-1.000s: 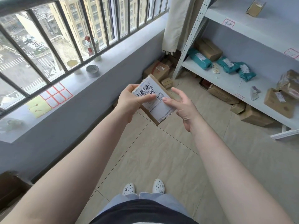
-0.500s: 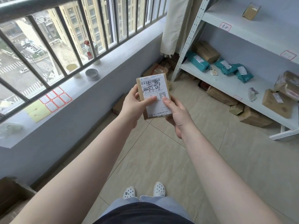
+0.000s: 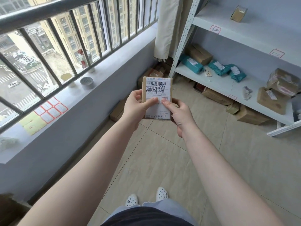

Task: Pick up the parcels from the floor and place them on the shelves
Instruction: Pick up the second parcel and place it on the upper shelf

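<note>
Head view, feet: white clogs (image 3: 146, 197) on tiled floor (image 3: 162, 160).
Parcel (image 3: 157, 97): upright at arm's length (label facing up), gripped by left hand (image 3: 136, 106) and right hand (image 3: 180, 111).
Shelves (image 3: 228, 82): beyond, holding other packages.

Parcel (image 3: 156, 98): brown card, white label with black barcode and black handwritten marks. Shelves (image 3: 216, 82): white, small red-outlined tags on the edges. Three bags (image 3: 192, 64) on the lower shelf: teal, white labels. Boxes under the shelves (image 3: 217, 96): brown. Floor (image 3: 162, 160): beige tiles, thin dark joints. Clogs (image 3: 132, 200): white, dotted with holes (small dark badges). Window bars (image 3: 73, 23): dark grey. Sill stickers (image 3: 53, 109): white, red borders
</note>
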